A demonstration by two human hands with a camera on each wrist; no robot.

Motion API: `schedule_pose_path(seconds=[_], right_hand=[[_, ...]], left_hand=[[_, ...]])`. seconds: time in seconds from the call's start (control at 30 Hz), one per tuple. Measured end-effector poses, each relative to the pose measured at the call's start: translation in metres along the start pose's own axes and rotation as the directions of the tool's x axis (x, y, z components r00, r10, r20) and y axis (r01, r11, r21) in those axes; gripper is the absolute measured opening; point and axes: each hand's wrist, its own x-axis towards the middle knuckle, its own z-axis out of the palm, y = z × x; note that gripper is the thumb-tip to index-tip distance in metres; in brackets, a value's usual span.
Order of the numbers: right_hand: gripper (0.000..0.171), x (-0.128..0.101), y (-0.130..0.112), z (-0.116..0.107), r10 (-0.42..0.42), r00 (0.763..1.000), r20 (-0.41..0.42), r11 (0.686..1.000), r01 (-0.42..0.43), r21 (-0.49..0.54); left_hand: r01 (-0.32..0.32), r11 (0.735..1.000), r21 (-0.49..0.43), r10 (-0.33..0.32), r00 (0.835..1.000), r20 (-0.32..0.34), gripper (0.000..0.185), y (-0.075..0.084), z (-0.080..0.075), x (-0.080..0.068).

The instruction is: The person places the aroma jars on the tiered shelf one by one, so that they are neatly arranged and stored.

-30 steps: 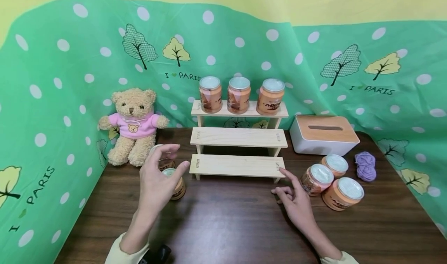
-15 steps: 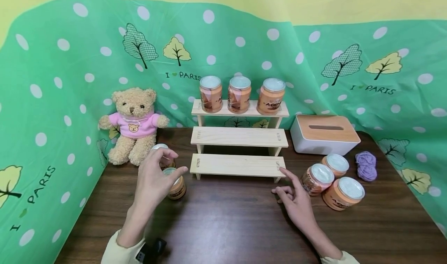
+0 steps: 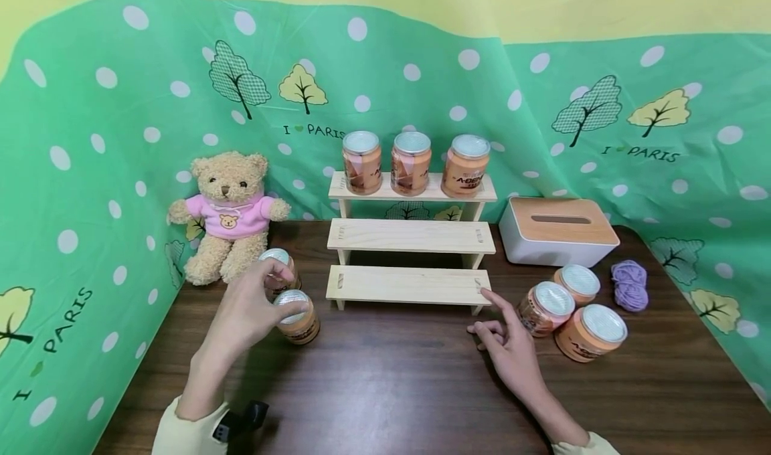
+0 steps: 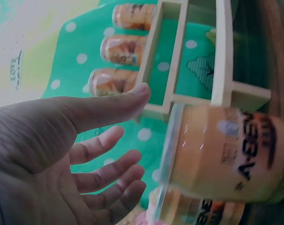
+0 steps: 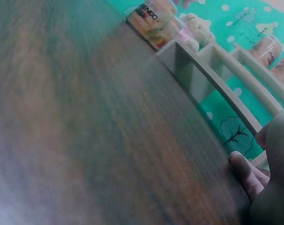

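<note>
My left hand (image 3: 243, 311) hovers at the left over two clear-topped jars with orange bodies. Its thumb overlaps the lid of the front jar (image 3: 301, 324), and its fingers cover part of the back jar (image 3: 292, 274). In the left wrist view the thumb and fingers are spread apart beside the front jar (image 4: 212, 150), holding nothing. On the right, my right hand (image 3: 512, 351) has its index fingertip at the right end of the bottom step of a three-tier wooden shelf (image 3: 409, 286). Its other fingers are loosely bent under that end.
Three similar jars (image 3: 411, 167) stand along the top step. Several more things sit at the right: a group of jars (image 3: 581, 338), a tissue box (image 3: 551, 244) with a wooden lid, and purple yarn (image 3: 630, 286). A teddy bear (image 3: 229, 207) sits at the back left.
My left hand has moved left and slightly down, its thumb now over the front jar's lid and more of the back jar showing. My right hand stays at the shelf end.
</note>
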Motion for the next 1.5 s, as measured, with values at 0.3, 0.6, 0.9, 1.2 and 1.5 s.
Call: schedule_pose_path(seconds=[0.3, 0.6, 0.9, 1.2, 1.5], right_hand=[[0.065, 0.001, 0.000, -0.001, -0.013, 1.000, -0.004, 1.000, 0.013, -0.003], [0.064, 0.001, 0.000, -0.001, -0.025, 1.000, 0.000, 1.000, 0.025, -0.012], [0.064, 0.001, -0.001, -0.001, -0.013, 1.000, 0.003, 1.000, 0.013, -0.016], [0.065, 0.000, -0.001, -0.001, -0.005, 1.000, 0.002, 1.000, 0.005, -0.018], [0.064, 0.000, -0.001, -0.001, -0.001, 1.000, 0.003, 1.000, 0.001, -0.018]], left_hand=[[0.023, 0.997, -0.072, -0.032, 0.991, -0.132, 0.044, -0.024, -0.012, 0.007], [0.048, 0.982, -0.183, -0.101, 0.951, -0.293, 0.052, -0.045, 0.010, 0.020], [0.100, 0.974, -0.205, -0.159, 0.941, -0.298, 0.056, -0.060, 0.020, 0.024], [0.128, 0.984, -0.125, -0.158, 0.948, -0.276, 0.057, -0.067, 0.023, 0.024], [0.135, 0.984, -0.115, -0.163, 0.944, -0.286, 0.050, -0.070, 0.026, 0.025]])
